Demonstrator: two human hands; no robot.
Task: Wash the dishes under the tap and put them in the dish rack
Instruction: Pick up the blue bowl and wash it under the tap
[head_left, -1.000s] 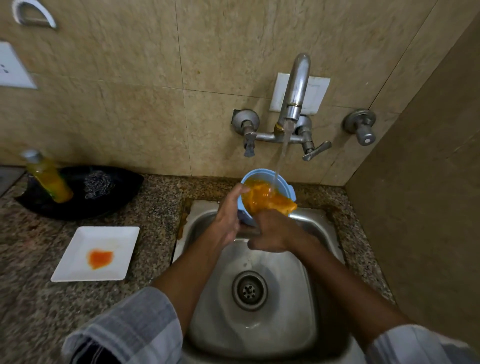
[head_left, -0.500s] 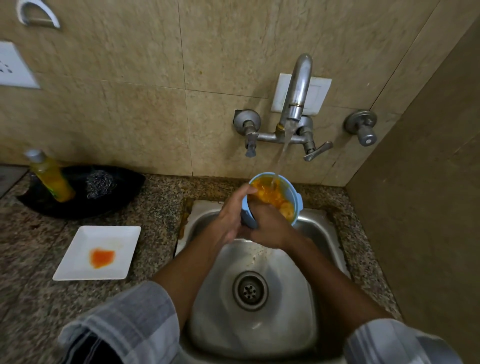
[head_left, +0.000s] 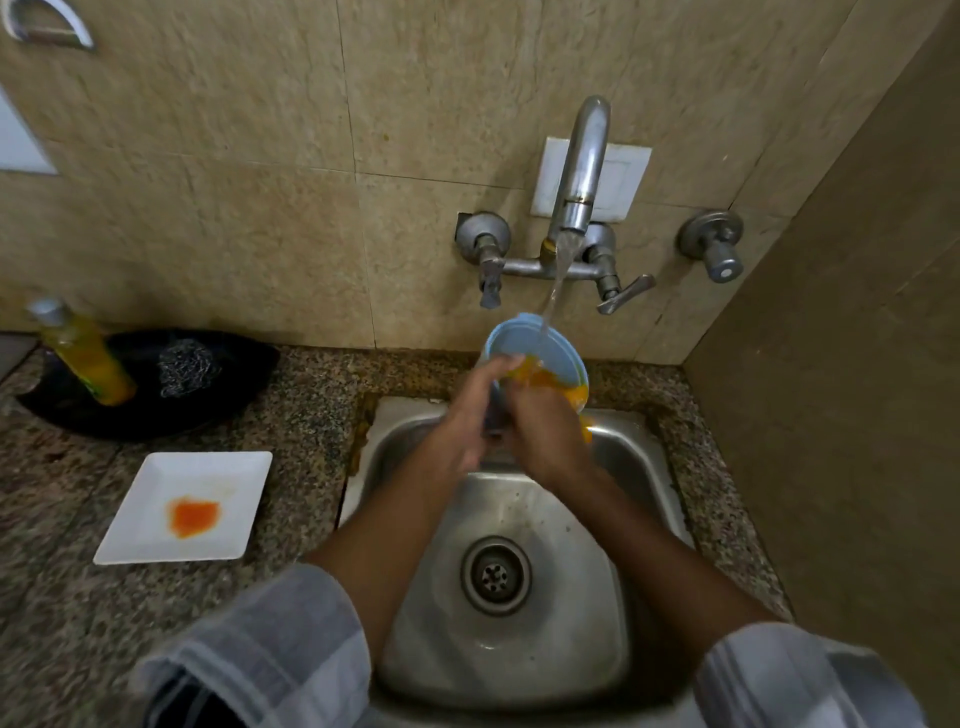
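A light blue cup (head_left: 524, 345) is held under the running tap (head_left: 577, 171), tilted toward me, with orange liquid spilling over its near rim. My left hand (head_left: 475, 410) grips the cup's left side and my right hand (head_left: 545, 431) grips its near right side, both above the back of the steel sink (head_left: 618, 525). A white square plate (head_left: 218, 483) with an orange stain lies on the counter left of the sink. No dish rack is in view.
A black dish (head_left: 228, 384) at the back left holds a steel scrubber (head_left: 184, 366) and a yellow soap bottle (head_left: 85, 356). The granite counter (head_left: 306, 415) surrounds the sink. Tiled walls close in behind and on the right, with a valve knob (head_left: 717, 249).
The cup has tipped further, so its blue inside shows and orange liquid runs over the near rim. Both hands stay on it under the water.
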